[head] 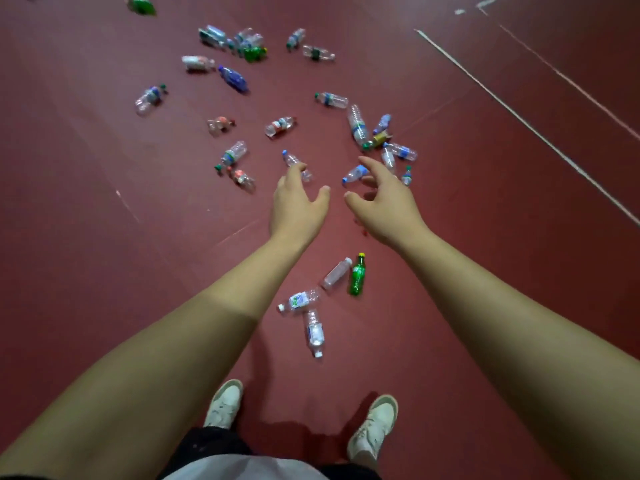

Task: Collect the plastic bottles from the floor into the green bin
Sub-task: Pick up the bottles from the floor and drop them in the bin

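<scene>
1 view: head-worn, wide-angle, facing forward and steeply down onto the red floor. The person's shoes sit near, at the bottom edge. Scattered bottles lie farther off toward the top, blurred.

Dark red floor everywhere, a long white line slanting down the right. Right of that line, a fainter stripe. Far left of it and lower, two white sneakers stand apart, with dark shorts, perhaps a pale shirt hem.
</scene>
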The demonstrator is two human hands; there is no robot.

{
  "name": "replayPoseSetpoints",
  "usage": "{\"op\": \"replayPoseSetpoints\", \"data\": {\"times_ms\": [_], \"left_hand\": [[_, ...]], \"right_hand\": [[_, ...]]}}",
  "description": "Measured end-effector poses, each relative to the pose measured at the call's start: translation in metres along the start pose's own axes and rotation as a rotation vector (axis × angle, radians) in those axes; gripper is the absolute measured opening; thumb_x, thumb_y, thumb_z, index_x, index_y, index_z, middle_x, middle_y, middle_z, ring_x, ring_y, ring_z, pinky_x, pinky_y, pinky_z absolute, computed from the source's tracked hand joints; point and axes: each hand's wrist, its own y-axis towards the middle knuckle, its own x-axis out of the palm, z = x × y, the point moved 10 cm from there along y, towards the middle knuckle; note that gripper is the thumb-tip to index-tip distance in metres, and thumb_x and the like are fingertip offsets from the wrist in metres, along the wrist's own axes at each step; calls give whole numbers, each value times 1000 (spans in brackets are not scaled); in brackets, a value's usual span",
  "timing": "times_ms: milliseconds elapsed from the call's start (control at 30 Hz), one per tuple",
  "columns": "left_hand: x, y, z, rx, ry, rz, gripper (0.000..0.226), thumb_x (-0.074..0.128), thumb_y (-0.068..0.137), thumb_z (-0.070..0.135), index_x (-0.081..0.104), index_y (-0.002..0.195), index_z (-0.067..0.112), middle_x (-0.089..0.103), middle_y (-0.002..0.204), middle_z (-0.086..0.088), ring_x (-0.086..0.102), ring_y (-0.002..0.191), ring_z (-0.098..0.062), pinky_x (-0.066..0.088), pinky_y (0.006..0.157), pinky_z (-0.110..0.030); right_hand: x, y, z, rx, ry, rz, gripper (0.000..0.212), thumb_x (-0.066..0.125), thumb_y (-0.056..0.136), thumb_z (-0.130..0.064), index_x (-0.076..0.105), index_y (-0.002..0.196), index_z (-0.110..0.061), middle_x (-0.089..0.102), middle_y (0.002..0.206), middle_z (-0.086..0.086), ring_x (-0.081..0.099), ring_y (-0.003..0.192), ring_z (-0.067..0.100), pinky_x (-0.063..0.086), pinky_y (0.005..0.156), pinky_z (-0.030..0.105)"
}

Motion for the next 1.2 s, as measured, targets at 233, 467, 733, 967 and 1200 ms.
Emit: {"op": "replayPoseSetpoints", "data": {"times_ms": [233, 467, 733, 967, 1200], "left_hand": [[1, -25, -30, -242, 38, 359, 53, 62, 86, 33, 45, 134, 18, 53, 130, -7, 51, 119, -24, 41, 96, -33], [-12, -54, -80, -462, 46, 553, 54, 67, 83, 33, 50, 130, 13, 55, 129, -7, 55, 115, -22, 41, 95, -29], [69, -105, -169, -784, 30, 677, 57, 71, 78, 29, 51, 128, 12, 55, 126, -11, 52, 117, -29, 43, 97, -37], [232, -145, -317, -1113, 47, 654, 53, 68, 76, 24, 51, 126, 17, 54, 124, -9, 52, 117, -31, 44, 96, -36], [401, -130, -511, -1298, 96, 412, 80, 75, 76, 43, 34, 138, 16, 37, 143, -6, 37, 133, -28, 36, 104, -39]], "right_hand": [[47, 45, 0, -337, -55, -354, 65, 65, 88, -27, 41, 148, -24, 60, 134, 6, 59, 120, 18, 46, 100, 33], [107, 51, -2, -465, -162, -596, 70, 66, 88, -33, 36, 150, -24, 57, 139, 11, 57, 124, 25, 47, 102, 40], [207, 64, 66, -547, -320, -871, 71, 66, 88, -33, 35, 150, -19, 55, 141, 12, 56, 124, 29, 46, 100, 38], [332, 80, 202, -664, -468, -1017, 71, 66, 88, -34, 35, 150, -17, 62, 129, 12, 60, 112, 29, 46, 90, 34], [489, 103, 353, -751, -560, -1047, 79, 69, 85, -44, 33, 150, -18, 56, 139, 8, 57, 119, 28, 47, 93, 36]]}}
